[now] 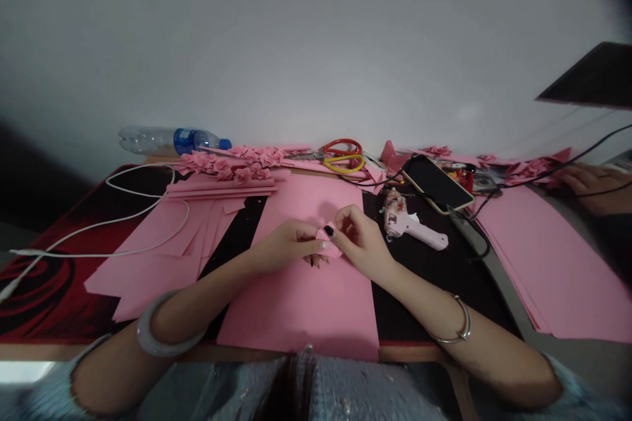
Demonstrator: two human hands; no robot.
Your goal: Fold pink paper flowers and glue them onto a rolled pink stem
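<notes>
A small folded piece of pink paper (330, 245) is held between both hands, above a large pink sheet (301, 309) on the table. My left hand (293, 245) pinches its left side, fingers partly beneath it. On the other side, my right hand (359, 240) grips the paper with the thumb on top and the fingers curled. To the right of my right hand lies a pale pink glue gun (412, 223). Pink paper flowers (237, 163) and rolled pink paper (222, 189) lie behind my left hand.
Scissors with red and yellow handles (344, 156), a phone (438, 183) and cables lie behind. A plastic bottle (172, 140) stands by the wall on its side. Pink sheets (143, 256) lie left, more sheets (557, 263) right. Another person's hand (590, 184) rests far right.
</notes>
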